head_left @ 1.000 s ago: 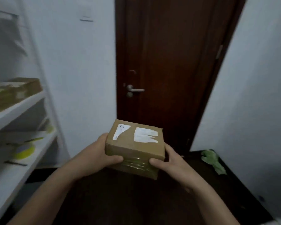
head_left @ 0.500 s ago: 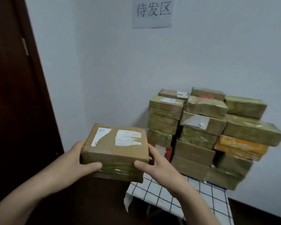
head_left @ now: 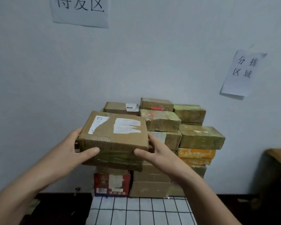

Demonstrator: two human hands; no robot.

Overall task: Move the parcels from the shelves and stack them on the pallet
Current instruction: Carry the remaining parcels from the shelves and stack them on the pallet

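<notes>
The left hand (head_left: 68, 151) and right hand (head_left: 161, 158) grip a brown cardboard parcel (head_left: 115, 137) by its two ends, thumbs curled onto its near face, holding it level before the left side of the stack (head_left: 201, 137) at the back edge of the checked-cloth pallet (head_left: 136, 211). Whether its underside already rests on anything is hidden. The stack looks uneven, with parcels overhanging on the right, so a nudge or an off-centre landing could tip a column or let this parcel slide forward.
</notes>
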